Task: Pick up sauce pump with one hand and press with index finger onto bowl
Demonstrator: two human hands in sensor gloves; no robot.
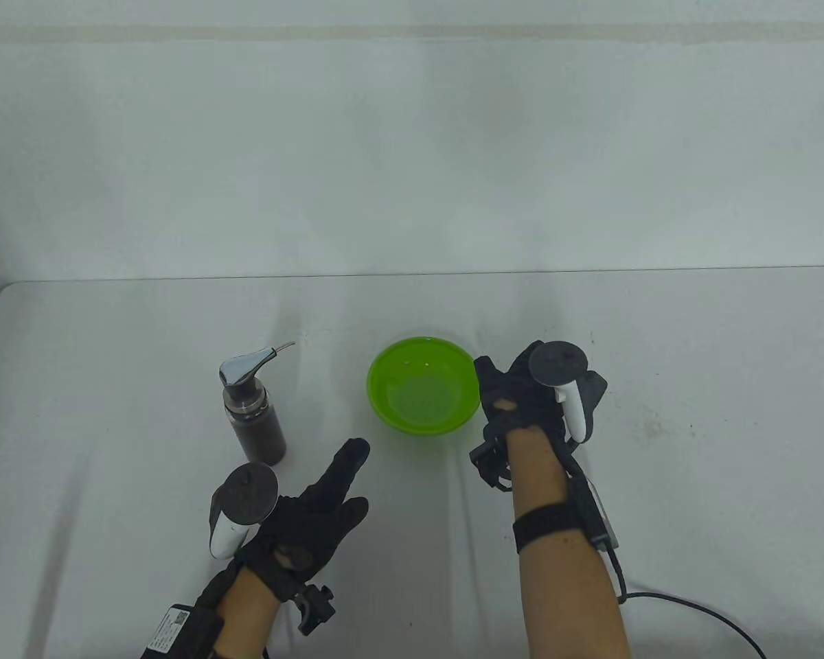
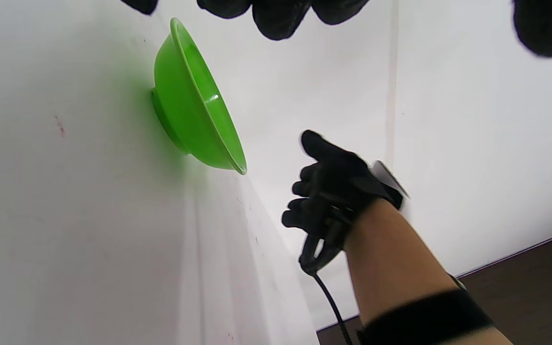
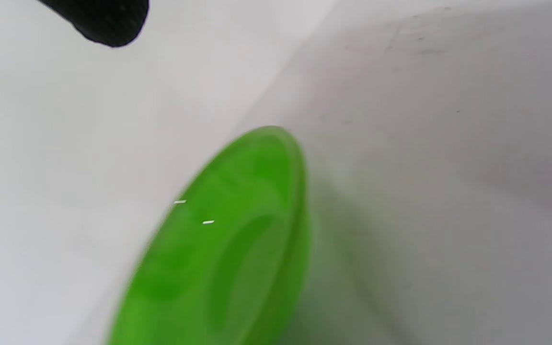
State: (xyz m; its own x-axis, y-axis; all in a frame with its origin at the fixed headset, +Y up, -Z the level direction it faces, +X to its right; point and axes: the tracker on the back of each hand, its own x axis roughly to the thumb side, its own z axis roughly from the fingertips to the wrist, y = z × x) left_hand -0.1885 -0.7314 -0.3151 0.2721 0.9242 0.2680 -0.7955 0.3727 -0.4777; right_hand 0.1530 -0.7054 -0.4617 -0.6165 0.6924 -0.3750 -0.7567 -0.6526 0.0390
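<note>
The sauce pump (image 1: 254,405), a dark bottle with a chrome pump head whose spout points right, stands upright on the table left of the green bowl (image 1: 424,393). My left hand (image 1: 316,508) is open and empty, fingers stretched out, just in front and to the right of the pump, not touching it. My right hand (image 1: 522,398) is close beside the bowl's right rim with fingers loosely curled, holding nothing; it also shows in the left wrist view (image 2: 333,191). The bowl (image 2: 194,105) looks empty and fills the right wrist view (image 3: 228,249).
The table (image 1: 693,384) is covered with a white cloth and backed by a white wall. A black cable (image 1: 700,611) runs from my right forearm off to the bottom right.
</note>
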